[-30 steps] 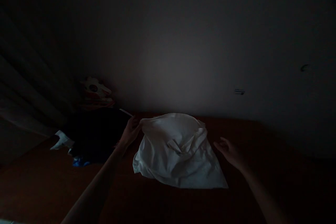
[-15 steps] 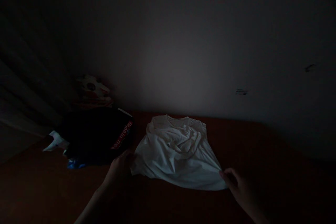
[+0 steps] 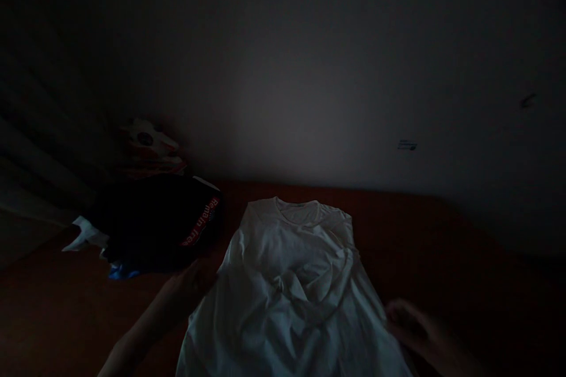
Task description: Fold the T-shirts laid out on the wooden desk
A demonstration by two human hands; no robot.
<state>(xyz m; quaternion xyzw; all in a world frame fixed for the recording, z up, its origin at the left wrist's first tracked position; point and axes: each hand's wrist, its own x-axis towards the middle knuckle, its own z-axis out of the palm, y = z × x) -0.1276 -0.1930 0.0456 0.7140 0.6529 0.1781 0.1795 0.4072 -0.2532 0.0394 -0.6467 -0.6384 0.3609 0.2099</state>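
A white shirt [image 3: 283,265] lies spread on the brown surface, its round neckline at the far end. Wrinkles bunch across its middle, and the lower part runs out of view at the bottom. My left hand [image 3: 194,280] is at the shirt's left edge, its fingers lost in shadow. Beside the right edge is my right hand [image 3: 409,321], fingers bent and blurred. Whether either hand grips the fabric cannot be made out.
A pile of dark clothing [image 3: 145,224] with red "Remain free" lettering lies at left, white and blue cloth poking out beneath. Behind it stands a white and red object [image 3: 148,138]. A pale wall [image 3: 292,94] rises behind, and a curtain [image 3: 30,147] hangs at left.
The shirt's lower part now stretches much farther toward me, past the bottom of view, and its upper part lies flatter. My right hand has shifted slightly right and nearer; my left hand slightly left.
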